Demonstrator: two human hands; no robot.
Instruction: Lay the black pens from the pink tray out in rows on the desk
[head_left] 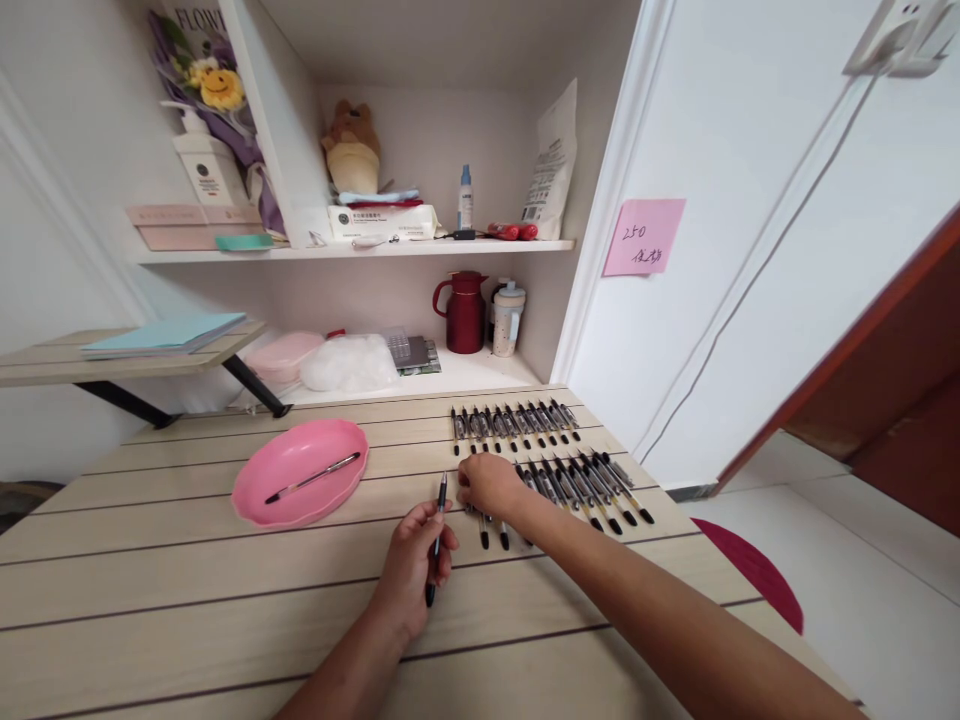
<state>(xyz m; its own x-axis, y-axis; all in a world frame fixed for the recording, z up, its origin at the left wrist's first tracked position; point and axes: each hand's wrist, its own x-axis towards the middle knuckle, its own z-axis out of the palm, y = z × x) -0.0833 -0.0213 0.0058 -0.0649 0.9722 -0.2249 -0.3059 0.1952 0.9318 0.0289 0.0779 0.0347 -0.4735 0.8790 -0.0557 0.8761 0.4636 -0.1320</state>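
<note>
My left hand (411, 560) is closed around a black pen (442, 497), tip pointing up and away from me. Just to its right, my right hand (491, 484) reaches over the left end of the near row of pens (581, 485). Its fingers are bent down and pinched together; what is between them, if anything, is hidden. Behind it runs a second row of clear-barrelled pens with black ends (514, 425), set side by side. On the left, a pink scalloped bowl (246, 503) holds a single pen (313, 478) lying aslant.
The slatted wooden table (247, 620) meets a white shelf unit (360, 253) at the back. A red jug (465, 315) and a cup with a handle (508, 322) stand there. A small raised stand (45, 360) overhangs the left side. A cable (720, 340) hangs down the right wall.
</note>
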